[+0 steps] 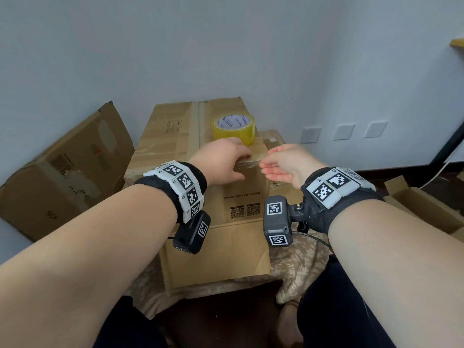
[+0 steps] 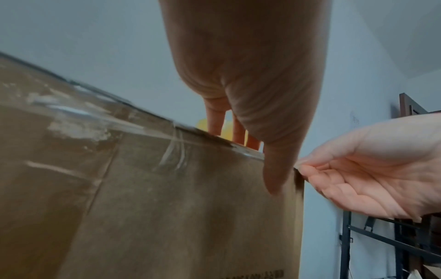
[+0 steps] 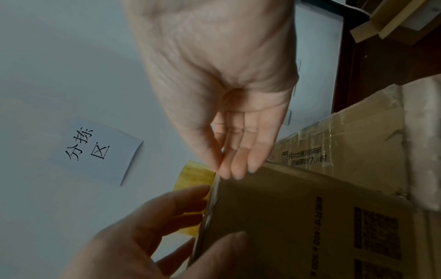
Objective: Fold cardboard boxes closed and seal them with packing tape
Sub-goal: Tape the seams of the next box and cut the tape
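Observation:
A closed brown cardboard box (image 1: 226,197) stands in front of me, with clear tape across its top and near edge. On top of it, toward the back, sits a yellow packing tape roll (image 1: 234,130). My left hand (image 1: 244,165) rests on the box's near right top corner, straight fingers on top and thumb pressed on the front face (image 2: 274,181). My right hand (image 1: 265,162) is at that same corner, where thumb and forefinger pinch the end of a clear tape strip (image 2: 299,166) at the box edge (image 3: 214,188). The roll (image 3: 195,177) shows behind the fingers.
A flattened carton (image 1: 62,172) leans on the left wall. Another taped box (image 1: 273,139) stands behind on the right, and an open carton (image 1: 426,207) lies at the far right. Patterned cloth (image 1: 296,267) lies under the box. A black rack (image 2: 381,245) stands to the right.

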